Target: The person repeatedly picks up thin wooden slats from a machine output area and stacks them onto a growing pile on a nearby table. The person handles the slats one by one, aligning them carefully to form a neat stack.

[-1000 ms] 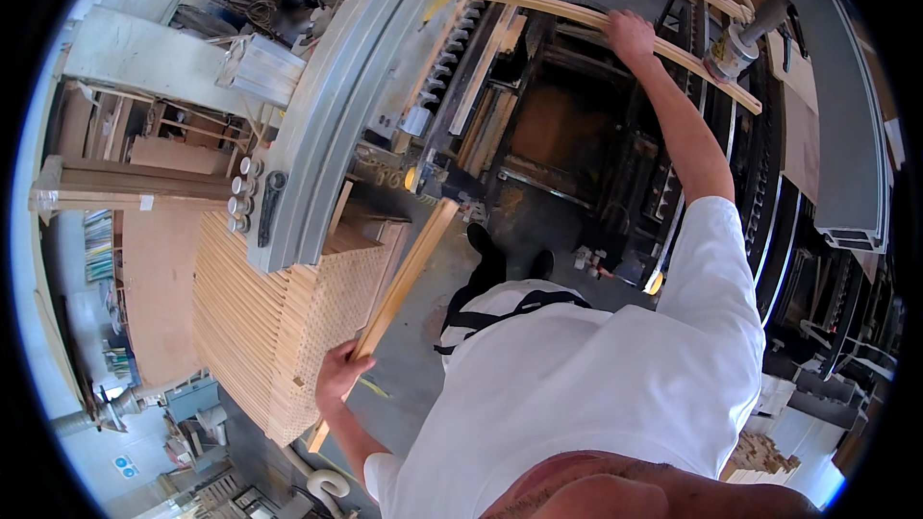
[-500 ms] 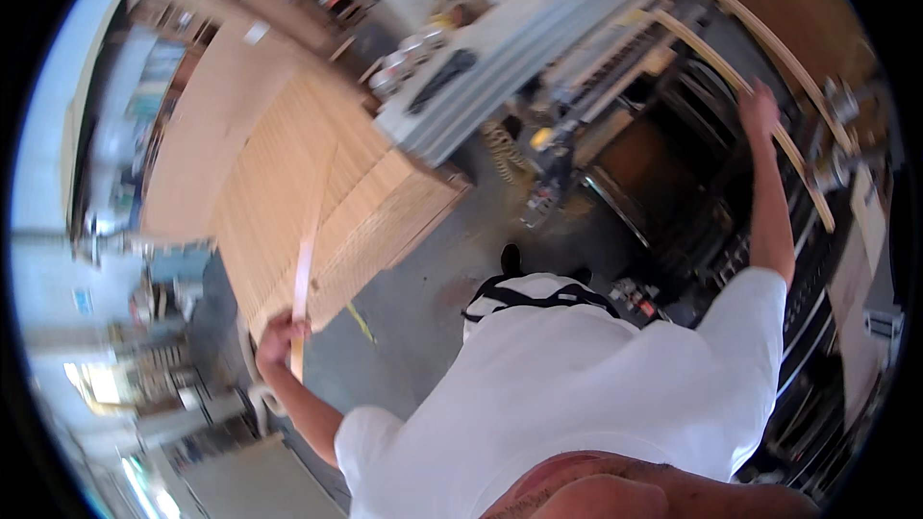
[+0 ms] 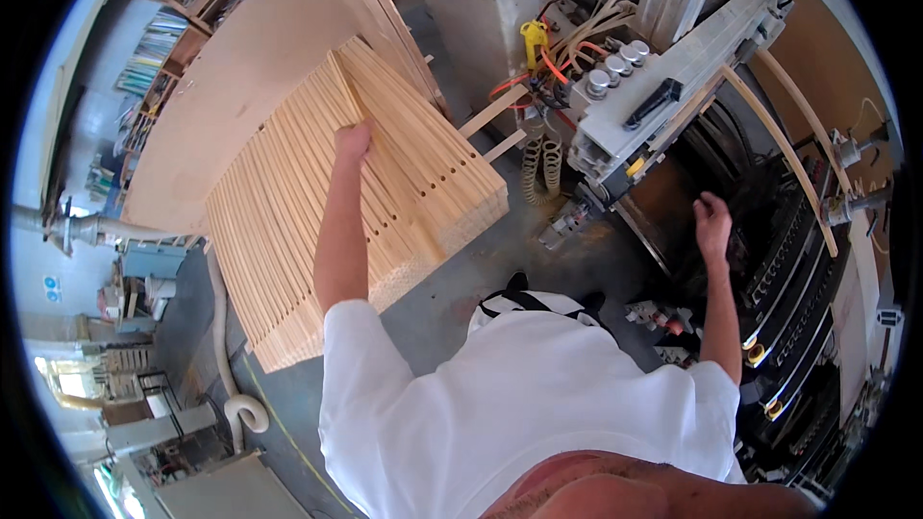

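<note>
My left hand (image 3: 353, 141) is over the big stack of wooden strips (image 3: 288, 221) at the left. Its fingers are closed around one wooden strip (image 3: 348, 85), which lies slantwise across the top of the stack. Rows of small dark holes show near the ends of several stacked strips. My right hand (image 3: 711, 223) is in the air in front of the machine (image 3: 663, 106), fingers partly spread and nothing in them. Farther right, two long wooden strips (image 3: 784, 139) lie across the machine, apart from that hand.
A large brown board (image 3: 226, 86) stands behind the stack. Silver knobs (image 3: 615, 67) and a black handle (image 3: 654, 104) sit on the machine's grey beam. A coiled hose (image 3: 541, 168) hangs between stack and machine. A pale hose (image 3: 226, 356) runs along the floor at left.
My left hand has moved up and right, bringing the strip over onto the stack. My right hand has come away from the strip on the machine, down and left. The view has turned.
</note>
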`<state>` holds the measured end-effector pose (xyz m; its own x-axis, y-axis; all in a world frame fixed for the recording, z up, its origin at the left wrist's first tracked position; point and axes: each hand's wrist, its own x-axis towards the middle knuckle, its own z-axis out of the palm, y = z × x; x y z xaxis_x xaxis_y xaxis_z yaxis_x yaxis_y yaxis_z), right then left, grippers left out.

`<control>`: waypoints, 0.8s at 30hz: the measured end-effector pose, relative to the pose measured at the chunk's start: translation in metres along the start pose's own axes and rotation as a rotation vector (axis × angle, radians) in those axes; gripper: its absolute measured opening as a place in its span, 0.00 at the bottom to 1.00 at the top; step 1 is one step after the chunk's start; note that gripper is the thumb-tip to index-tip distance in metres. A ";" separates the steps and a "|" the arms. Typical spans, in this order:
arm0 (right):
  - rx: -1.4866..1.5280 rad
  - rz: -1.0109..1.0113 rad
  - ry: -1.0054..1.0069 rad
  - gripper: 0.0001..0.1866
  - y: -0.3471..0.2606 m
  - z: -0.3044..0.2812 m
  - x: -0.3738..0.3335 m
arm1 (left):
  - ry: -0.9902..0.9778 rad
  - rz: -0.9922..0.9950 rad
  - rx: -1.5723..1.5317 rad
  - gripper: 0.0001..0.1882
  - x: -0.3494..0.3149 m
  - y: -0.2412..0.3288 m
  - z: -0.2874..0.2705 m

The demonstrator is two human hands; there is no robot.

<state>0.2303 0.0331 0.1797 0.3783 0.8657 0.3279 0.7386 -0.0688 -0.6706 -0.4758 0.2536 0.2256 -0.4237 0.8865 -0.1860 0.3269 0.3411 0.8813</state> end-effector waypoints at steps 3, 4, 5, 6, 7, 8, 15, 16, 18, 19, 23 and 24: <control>-0.023 0.175 -0.108 0.13 -0.027 0.002 -0.050 | 0.081 -0.048 0.172 0.18 0.047 0.015 0.048; -0.067 0.185 -0.091 0.14 -0.027 -0.004 -0.069 | 0.087 -0.076 0.244 0.20 0.050 0.029 0.072; -0.102 0.188 -0.075 0.14 -0.027 -0.007 -0.085 | 0.048 -0.090 0.274 0.19 0.055 0.041 0.086; -0.132 0.189 -0.063 0.14 -0.028 -0.010 -0.100 | 0.015 -0.104 0.305 0.18 0.060 0.050 0.099; -0.146 0.246 -0.058 0.14 -0.028 -0.012 -0.113 | -0.016 -0.120 0.336 0.17 0.063 0.055 0.108; -0.161 0.302 -0.054 0.15 -0.027 -0.016 -0.125 | -0.017 -0.095 0.301 0.16 0.066 0.058 0.113; 0.103 0.626 -0.032 0.17 -0.016 -0.009 -0.203 | -0.149 0.119 0.108 0.18 0.105 0.010 0.084; -0.033 0.546 -0.049 0.16 0.000 -0.011 -0.222 | -0.142 0.268 0.144 0.22 0.082 0.008 0.104; -0.173 0.462 -0.018 0.16 -0.020 -0.016 -0.240 | -0.146 0.459 0.256 0.31 0.009 0.016 0.116; -0.056 0.509 0.026 0.14 -0.035 -0.017 -0.243 | -0.132 0.518 0.324 0.36 -0.036 0.024 0.118; 0.000 0.498 0.072 0.13 -0.052 -0.026 -0.275 | -0.270 0.950 0.510 0.41 -0.176 0.008 0.120; 0.022 0.483 0.090 0.13 -0.055 -0.030 -0.285 | -0.243 0.990 0.537 0.40 -0.192 0.009 0.124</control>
<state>0.0983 -0.2246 0.1432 0.7220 0.6912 0.0315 0.4552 -0.4402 -0.7740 -0.2872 0.1257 0.2159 0.3748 0.8569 0.3540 0.7677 -0.5009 0.3997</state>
